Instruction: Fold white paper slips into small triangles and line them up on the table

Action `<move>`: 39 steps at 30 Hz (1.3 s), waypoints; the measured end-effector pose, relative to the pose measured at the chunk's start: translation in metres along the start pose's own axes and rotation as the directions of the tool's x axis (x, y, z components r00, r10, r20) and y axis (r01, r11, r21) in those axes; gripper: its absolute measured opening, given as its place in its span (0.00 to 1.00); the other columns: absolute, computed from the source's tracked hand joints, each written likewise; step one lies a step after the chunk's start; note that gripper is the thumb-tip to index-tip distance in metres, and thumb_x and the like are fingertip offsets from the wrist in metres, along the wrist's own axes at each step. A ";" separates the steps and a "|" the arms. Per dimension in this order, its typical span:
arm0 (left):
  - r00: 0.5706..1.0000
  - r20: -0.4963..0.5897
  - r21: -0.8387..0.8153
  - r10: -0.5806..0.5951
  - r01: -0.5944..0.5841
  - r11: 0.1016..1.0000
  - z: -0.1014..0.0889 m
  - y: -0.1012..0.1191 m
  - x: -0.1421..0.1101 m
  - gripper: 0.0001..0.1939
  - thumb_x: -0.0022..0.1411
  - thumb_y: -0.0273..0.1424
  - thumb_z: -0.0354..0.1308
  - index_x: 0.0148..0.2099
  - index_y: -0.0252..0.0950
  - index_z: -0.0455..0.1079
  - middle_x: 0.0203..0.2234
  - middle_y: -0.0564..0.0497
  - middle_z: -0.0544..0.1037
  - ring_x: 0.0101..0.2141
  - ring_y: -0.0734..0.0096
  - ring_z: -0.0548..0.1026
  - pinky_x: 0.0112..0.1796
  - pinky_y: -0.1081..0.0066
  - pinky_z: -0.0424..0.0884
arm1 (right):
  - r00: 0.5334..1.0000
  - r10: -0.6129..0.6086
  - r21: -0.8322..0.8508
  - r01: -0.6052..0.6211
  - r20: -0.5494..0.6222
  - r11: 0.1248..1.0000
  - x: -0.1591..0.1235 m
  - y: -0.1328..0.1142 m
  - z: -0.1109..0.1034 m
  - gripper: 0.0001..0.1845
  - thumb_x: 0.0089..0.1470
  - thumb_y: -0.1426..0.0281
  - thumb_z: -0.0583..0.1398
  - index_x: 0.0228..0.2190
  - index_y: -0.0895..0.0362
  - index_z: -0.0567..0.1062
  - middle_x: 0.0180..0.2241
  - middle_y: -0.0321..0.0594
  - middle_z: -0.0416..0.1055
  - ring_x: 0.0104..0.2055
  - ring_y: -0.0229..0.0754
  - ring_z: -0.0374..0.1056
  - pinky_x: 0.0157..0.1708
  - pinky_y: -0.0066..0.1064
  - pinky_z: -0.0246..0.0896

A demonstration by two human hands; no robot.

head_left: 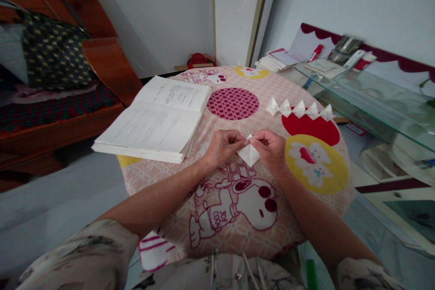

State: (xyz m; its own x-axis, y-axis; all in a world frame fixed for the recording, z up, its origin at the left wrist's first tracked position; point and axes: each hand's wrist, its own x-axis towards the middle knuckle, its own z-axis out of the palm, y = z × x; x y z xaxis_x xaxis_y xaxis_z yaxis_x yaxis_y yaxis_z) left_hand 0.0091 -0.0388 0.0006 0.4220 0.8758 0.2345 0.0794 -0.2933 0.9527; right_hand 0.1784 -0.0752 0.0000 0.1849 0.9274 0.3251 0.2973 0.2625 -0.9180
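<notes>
A small piece of folded white paper [249,156] is held up between both hands over the middle of the table. My left hand [224,146] pinches its upper left edge between thumb and fingers. On the other side, my right hand [270,146] pinches the top right edge, the two thumbs close together. The paper's lower corner points down toward me. Farther back on the right, a row of several folded white paper pieces [299,109] stands with pointed tops, near a red patch of the cloth.
An open thick book [152,120] lies on the left of the round table, which a pink patterned tablecloth [217,176] covers. To the right is a glass shelf [374,99] with a metal pot, books and a red marker. A wooden bench [112,72] with a dark bag stands at left.
</notes>
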 end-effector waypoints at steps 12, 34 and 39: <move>1.000 0.005 0.035 0.021 -0.021 0.999 -0.002 0.001 -0.001 0.15 0.61 0.36 0.61 0.26 0.32 0.72 0.19 0.54 0.70 0.21 0.80 0.63 0.22 0.78 0.57 | 0.988 0.128 0.148 -0.139 0.081 0.979 0.004 0.003 0.001 0.13 0.43 0.62 0.68 0.29 0.55 0.74 0.22 0.33 0.71 0.23 0.35 0.63 0.23 0.27 0.58; 0.928 0.293 -0.292 -0.229 0.315 0.903 -0.005 -0.002 0.004 0.17 0.55 0.39 0.69 0.30 0.29 0.73 0.22 0.50 0.77 0.21 0.76 0.75 0.23 0.77 0.72 | 0.998 -0.021 -0.066 0.025 0.055 0.998 0.000 -0.001 -0.001 0.13 0.54 0.61 0.60 0.24 0.56 0.70 0.18 0.31 0.63 0.21 0.34 0.56 0.21 0.27 0.52; 0.918 0.310 -0.316 -0.246 0.344 0.884 -0.002 -0.006 0.004 0.16 0.51 0.37 0.71 0.30 0.29 0.73 0.21 0.50 0.77 0.20 0.77 0.75 0.23 0.78 0.71 | 0.991 -0.116 -0.171 0.126 0.064 0.977 -0.001 -0.003 0.000 0.12 0.56 0.63 0.59 0.24 0.55 0.71 0.19 0.32 0.67 0.22 0.35 0.60 0.22 0.27 0.54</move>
State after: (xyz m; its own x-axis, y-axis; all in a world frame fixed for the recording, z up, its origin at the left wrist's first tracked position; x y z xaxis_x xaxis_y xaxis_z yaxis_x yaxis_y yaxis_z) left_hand 0.0084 -0.0327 -0.0036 0.6483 0.7573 -0.0793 -0.0696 0.1627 0.9842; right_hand 0.1770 -0.0772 0.0025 0.0892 0.9057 0.4145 0.4735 0.3276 -0.8176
